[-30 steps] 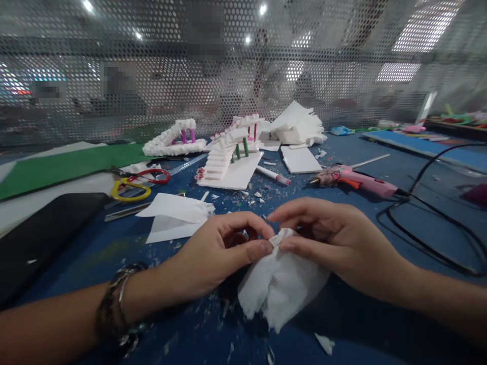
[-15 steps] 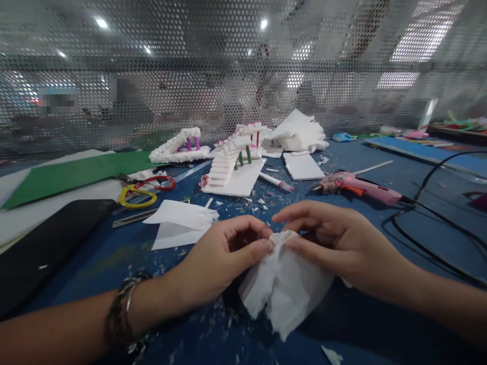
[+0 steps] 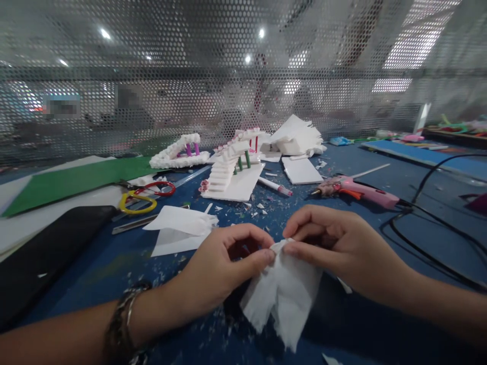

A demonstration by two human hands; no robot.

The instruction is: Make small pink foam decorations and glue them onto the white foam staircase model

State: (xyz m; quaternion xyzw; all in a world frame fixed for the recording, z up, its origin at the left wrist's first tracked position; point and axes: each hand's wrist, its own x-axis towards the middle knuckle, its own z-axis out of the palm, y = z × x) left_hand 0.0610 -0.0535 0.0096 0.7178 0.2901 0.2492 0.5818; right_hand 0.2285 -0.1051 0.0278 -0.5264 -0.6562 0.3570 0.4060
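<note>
Between my two hands hangs a sheet of thin white tissue paper (image 3: 283,294), gathered at its top edge, its torn lower end spreading downward. My left hand (image 3: 232,261) pinches the gathered edge between thumb and forefinger. On the other side my right hand (image 3: 335,243) is closed on the same edge, thumb below and fingers above. Left of my left hand lie pieces of folded white paper (image 3: 178,228). Beyond my hands stands a small white model staircase (image 3: 222,175) with green posts on a white base.
A pink hot glue gun (image 3: 365,191) lies at right, its black cable (image 3: 429,218) looping beside my forearm. At left are scissors (image 3: 139,200) with red and yellow handles, a green sheet (image 3: 79,180) and a black phone-like slab (image 3: 61,248). Paper scraps litter the blue table (image 3: 182,329).
The tissue paper's lower part has narrowed and swung slightly, and my right fingers have closed down nearer its top edge. The whole view has shifted a little.
</note>
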